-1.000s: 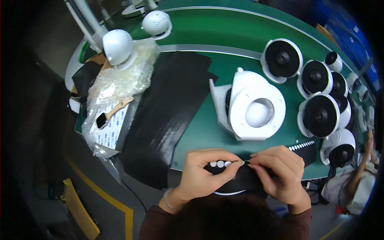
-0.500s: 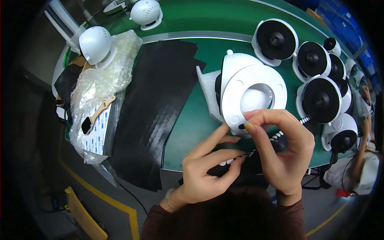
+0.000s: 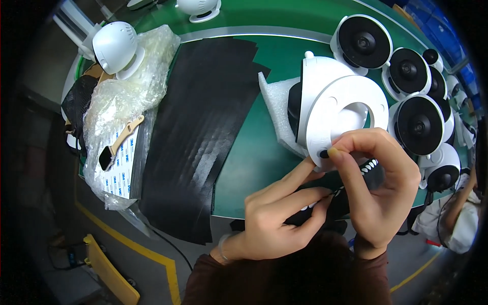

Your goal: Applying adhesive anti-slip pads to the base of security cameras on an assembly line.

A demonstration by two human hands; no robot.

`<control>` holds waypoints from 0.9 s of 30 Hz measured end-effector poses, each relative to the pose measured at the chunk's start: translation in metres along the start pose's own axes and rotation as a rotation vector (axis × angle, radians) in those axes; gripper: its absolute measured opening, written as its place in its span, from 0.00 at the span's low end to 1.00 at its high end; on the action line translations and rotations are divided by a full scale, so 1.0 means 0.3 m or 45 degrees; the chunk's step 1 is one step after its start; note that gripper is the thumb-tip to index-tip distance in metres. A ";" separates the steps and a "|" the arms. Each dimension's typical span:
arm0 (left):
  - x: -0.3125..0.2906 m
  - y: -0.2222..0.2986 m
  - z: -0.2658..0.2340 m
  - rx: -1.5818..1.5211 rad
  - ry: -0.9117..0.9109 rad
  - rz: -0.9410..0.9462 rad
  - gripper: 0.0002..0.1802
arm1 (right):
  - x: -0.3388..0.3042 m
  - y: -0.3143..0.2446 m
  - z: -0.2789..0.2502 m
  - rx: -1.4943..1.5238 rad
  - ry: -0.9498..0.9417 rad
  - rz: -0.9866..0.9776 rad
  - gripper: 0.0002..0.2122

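A white round-bodied device (image 3: 321, 71) lies tipped on the table, its ring-shaped base (image 3: 321, 114) facing me. My right hand (image 3: 381, 188) pinches thumb and forefinger at a small round black pad (image 3: 324, 153) on the base's near edge. The fingertips touch the pad; whether they grip or press it is hard to see. Below the base, my left hand (image 3: 279, 221) pinches a dark strip with white oval spots (image 3: 369, 166). Its forefinger reaches up to the base's lower edge. My hands hide much of the strip. White foam (image 3: 279, 104) sits beside the device.
Several similar white devices with black round fronts (image 3: 419, 124) crowd the right side. Black sheets (image 3: 198, 132) lie left of centre. Beyond them are a bubble-wrap bag (image 3: 124, 89), a watch (image 3: 105, 158) and another white device (image 3: 114, 48). Another person (image 3: 450, 221) is at far right.
The view has shifted slightly, and the device with both hands appears farther right. The right fingertips stay at the black pad. Less of the spotted strip shows beyond my right hand.
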State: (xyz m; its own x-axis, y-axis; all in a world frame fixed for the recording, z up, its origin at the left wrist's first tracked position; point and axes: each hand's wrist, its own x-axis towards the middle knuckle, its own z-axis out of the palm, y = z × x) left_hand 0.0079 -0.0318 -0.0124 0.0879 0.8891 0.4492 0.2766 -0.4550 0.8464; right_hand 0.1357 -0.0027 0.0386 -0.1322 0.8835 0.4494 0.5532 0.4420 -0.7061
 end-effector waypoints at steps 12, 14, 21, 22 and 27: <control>-0.006 -0.010 0.007 0.002 0.049 0.038 0.07 | 0.004 0.000 0.010 -0.022 -0.004 -0.037 0.02; -0.003 -0.008 0.007 -0.004 0.067 0.072 0.07 | 0.003 -0.007 0.009 -0.030 -0.003 -0.011 0.02; -0.006 -0.003 0.000 0.047 0.039 0.055 0.07 | 0.007 -0.005 0.010 -0.133 -0.050 -0.073 0.03; -0.008 -0.008 -0.001 0.040 0.034 0.050 0.07 | 0.008 -0.004 0.016 -0.108 -0.016 -0.048 0.05; -0.028 -0.006 -0.016 -0.014 0.047 0.008 0.06 | 0.017 -0.006 0.000 0.137 0.112 0.110 0.14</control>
State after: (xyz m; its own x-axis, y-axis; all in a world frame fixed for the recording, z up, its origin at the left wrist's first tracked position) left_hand 0.0022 -0.0387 -0.0163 0.0546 0.8838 0.4647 0.2654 -0.4615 0.8465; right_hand 0.1341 0.0011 0.0422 -0.0125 0.9039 0.4275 0.4674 0.3833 -0.7966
